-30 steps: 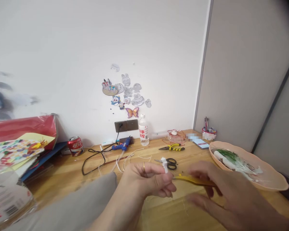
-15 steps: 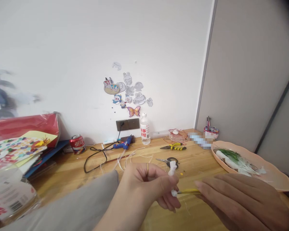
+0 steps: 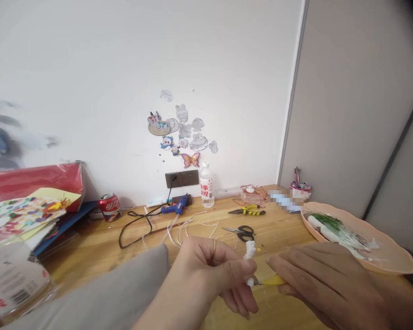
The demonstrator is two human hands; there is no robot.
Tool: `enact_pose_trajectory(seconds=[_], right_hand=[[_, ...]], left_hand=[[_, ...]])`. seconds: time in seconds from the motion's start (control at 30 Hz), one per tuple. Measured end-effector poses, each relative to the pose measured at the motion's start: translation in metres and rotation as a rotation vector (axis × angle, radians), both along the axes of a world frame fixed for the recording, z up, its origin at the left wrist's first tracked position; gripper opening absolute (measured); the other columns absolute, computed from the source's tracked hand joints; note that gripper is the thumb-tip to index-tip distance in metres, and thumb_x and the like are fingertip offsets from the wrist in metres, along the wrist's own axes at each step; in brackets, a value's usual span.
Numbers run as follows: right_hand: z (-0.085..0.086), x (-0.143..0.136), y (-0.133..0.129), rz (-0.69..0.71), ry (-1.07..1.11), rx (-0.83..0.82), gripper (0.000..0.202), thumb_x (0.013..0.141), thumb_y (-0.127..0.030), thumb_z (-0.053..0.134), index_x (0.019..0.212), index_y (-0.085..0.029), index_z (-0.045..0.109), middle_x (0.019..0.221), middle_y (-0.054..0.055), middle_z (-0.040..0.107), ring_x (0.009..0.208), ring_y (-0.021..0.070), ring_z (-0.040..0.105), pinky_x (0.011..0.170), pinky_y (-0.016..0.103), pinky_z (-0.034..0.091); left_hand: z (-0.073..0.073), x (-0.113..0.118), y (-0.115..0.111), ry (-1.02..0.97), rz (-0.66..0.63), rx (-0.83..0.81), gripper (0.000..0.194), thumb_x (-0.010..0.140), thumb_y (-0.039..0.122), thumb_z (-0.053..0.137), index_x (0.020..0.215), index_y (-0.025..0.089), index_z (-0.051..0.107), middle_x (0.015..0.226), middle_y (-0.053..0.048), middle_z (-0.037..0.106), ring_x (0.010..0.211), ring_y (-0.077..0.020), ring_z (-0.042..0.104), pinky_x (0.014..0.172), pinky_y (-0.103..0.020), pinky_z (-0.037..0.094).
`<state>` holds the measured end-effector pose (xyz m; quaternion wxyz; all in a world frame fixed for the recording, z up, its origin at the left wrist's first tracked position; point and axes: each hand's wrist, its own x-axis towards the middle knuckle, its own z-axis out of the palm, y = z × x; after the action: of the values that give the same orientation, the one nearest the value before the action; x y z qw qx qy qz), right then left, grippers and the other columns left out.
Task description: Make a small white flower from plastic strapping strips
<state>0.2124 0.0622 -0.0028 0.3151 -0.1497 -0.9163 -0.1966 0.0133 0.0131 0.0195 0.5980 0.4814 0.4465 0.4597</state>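
Observation:
Near the front of the wooden table, my left hand [image 3: 218, 272] is closed, with thumb and fingers pinching a small crumpled-looking white piece [image 3: 250, 250]. A second white bit sticks out below the thumb. My right hand [image 3: 333, 279] is wrapped round a yellow-handled tool [image 3: 273, 280], most of which the fingers hide. Its thin metal tip meets the lower end of the white piece; whether it goes in I cannot tell. Just beyond lie black-handled scissors [image 3: 245, 233]. Behind these rest yellow-and-black pliers [image 3: 248, 211].
At the right sits a pink tray [image 3: 395, 256] with green-and-white strands. A blue glue gun [image 3: 175, 205] with a black cord, a water bottle [image 3: 207, 185] and a red can [image 3: 110, 207] stand along the wall. A grey cushion [image 3: 124, 288] and a large bottle [image 3: 15, 279] are front left.
My right hand has shifted slightly left and turned with the tool, bringing its yellow handle nearer the left hand. The white piece has moved slightly down and tilted.

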Motion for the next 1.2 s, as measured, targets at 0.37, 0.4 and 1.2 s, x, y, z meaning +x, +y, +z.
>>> enact_pose_trajectory(seconds=[0.37, 0.4, 1.2], right_hand=[[0.012, -0.006, -0.005, -0.044, -0.042, -0.345, 0.031, 0.092, -0.023, 0.030, 0.066, -0.019, 0.048, 0.054, -0.003, 0.057, 0.048, 0.0096, 0.052, 0.047, 0.021, 0.038], [0.015, -0.006, -0.006, -0.068, -0.060, -0.441, 0.030, 0.090, -0.022, 0.033, 0.064, -0.019, 0.047, 0.053, -0.004, 0.055, 0.047, 0.0092, 0.051, 0.047, 0.020, 0.037], [0.026, 0.003, 0.001, -0.115, -0.197, -1.707, 0.048, 0.090, -0.042, 0.030, 0.061, -0.013, 0.055, 0.038, -0.007, 0.038, 0.034, 0.0035, 0.027, 0.038, 0.014, 0.022]], left_hand=[[0.003, -0.007, 0.006, -0.071, -0.186, -0.024, 0.018, 0.076, 0.022, 0.059, 0.063, 0.011, 0.067, 0.057, -0.004, 0.068, 0.047, -0.0060, 0.057, 0.049, -0.014, 0.043], [0.002, -0.007, 0.006, -0.075, -0.194, -0.022, 0.018, 0.075, 0.022, 0.060, 0.063, 0.011, 0.067, 0.056, -0.004, 0.068, 0.047, -0.0058, 0.057, 0.048, -0.014, 0.043], [-0.003, -0.001, 0.016, 0.245, -0.050, 0.280, 0.023, 0.049, 0.016, 0.078, 0.070, 0.021, 0.069, 0.081, 0.000, 0.066, 0.084, -0.0183, 0.057, 0.077, -0.028, 0.041]])
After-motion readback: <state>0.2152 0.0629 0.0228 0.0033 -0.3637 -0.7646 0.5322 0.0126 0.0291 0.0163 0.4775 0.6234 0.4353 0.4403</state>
